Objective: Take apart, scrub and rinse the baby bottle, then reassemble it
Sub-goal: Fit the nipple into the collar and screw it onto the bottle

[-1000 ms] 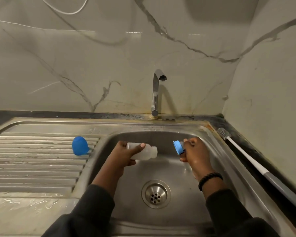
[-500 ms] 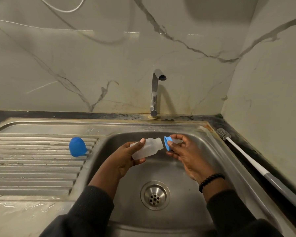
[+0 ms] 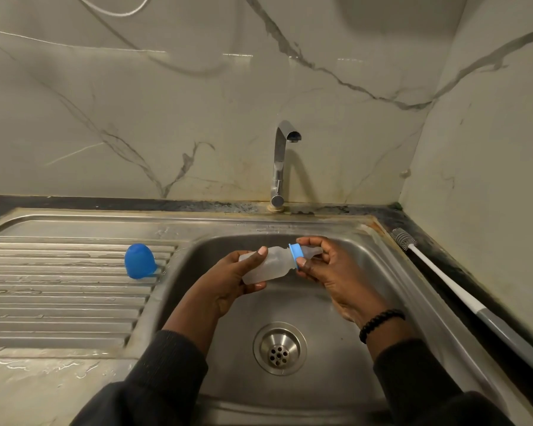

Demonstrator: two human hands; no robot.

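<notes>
Over the sink (image 3: 391, 272), the bottle (image 3: 271, 265) is gripped by the left hand (image 3: 231, 281) and its blue collar (image 3: 296, 256) pinched by the right hand (image 3: 330, 272); cross-threading is risked if misaligned.

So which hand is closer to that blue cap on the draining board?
Left. The left hand holds the bottle over the basin, just right of the blue cap. The right hand, at the collar, is farther right.
</notes>
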